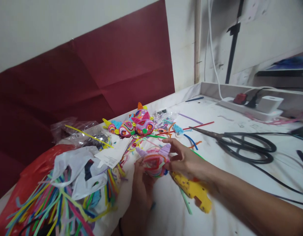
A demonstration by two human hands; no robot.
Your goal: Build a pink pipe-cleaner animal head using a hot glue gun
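Between my two hands is a round, multicoloured pipe-cleaner animal head (153,164) with two lilac ears, somewhat blurred. My left hand (141,178) is closed around its left and lower side. At its right side, my right hand (179,157) grips it near the right ear with thumb and fingers. A yellow glue gun (193,192) lies on the table just below my right hand. Behind the held head sit several finished-looking striped heads (144,126) with ears and round eyes.
Black-handled scissors (245,144) lie open on the right, near a white power strip (252,108) with cables. Loose pipe cleaners (190,141) are scattered mid-table. A bundle of pipe cleaners (60,203), a white plastic bag (77,170) and a red bag (40,167) fill the left.
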